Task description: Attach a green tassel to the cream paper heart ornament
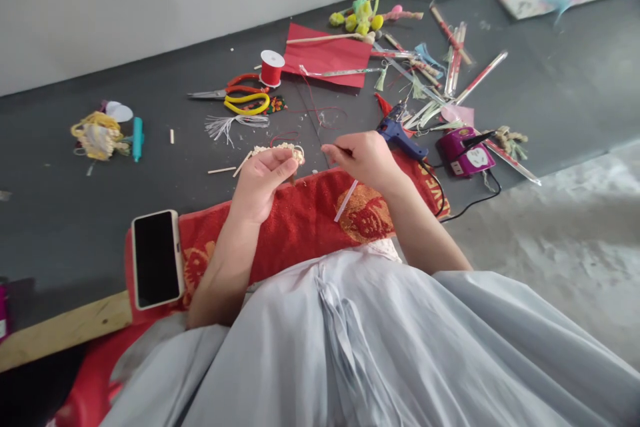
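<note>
My left hand [265, 180] pinches a cream-coloured braided piece [299, 155] between thumb and fingers, just above the near edge of the table. Most of that piece is hidden behind the fingers. To its right, my right hand [363, 157] is closed, fingertips pinched together; something small and dark shows at them, too little to name. A thin red thread [320, 113] lies in loops on the table beyond the hands. Beneath the right wrist a pale translucent stick [346, 201] rests on the red towel [305, 220]. Short wooden sticks [221, 171] lie left of the braided piece.
A blue glue gun [400, 133] and purple power socket [466, 152] with black cables are at right. Scissors [235, 95], a red thread spool [271, 69], red paper [327, 53] and several wrapped sticks [455, 60] lie beyond. A phone [157, 259] rests at left.
</note>
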Tool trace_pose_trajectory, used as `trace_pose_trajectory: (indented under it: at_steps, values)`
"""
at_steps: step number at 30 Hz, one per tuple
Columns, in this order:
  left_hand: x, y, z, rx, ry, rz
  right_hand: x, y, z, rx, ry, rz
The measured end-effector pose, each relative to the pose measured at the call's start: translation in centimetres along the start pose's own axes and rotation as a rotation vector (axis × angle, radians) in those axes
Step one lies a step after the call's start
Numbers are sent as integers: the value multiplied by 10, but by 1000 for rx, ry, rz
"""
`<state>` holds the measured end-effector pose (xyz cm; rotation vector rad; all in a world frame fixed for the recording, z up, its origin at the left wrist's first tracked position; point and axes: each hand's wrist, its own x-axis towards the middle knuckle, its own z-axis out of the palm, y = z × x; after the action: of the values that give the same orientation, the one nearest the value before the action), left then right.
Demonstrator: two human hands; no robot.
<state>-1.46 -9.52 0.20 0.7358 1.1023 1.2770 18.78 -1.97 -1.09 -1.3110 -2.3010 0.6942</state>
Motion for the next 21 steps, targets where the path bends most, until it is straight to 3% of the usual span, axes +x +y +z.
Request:
trace_pose_trajectory:
  at_steps: [4, 7, 11, 21]
  values:
    - [-9, -4, 3, -43, 9, -59, -3, -4, -1, 172, 45, -61]
    - [-17, -9, 6, -63, 48, -130, -5, -11, -1, 330, 45, -28]
    - [-28, -16, 10, -79, 93, -191, -6, -23, 2, 570, -47, -67]
    - [-44, -32, 11, -73, 225, -164, -1, -31, 14, 607, -256, -119]
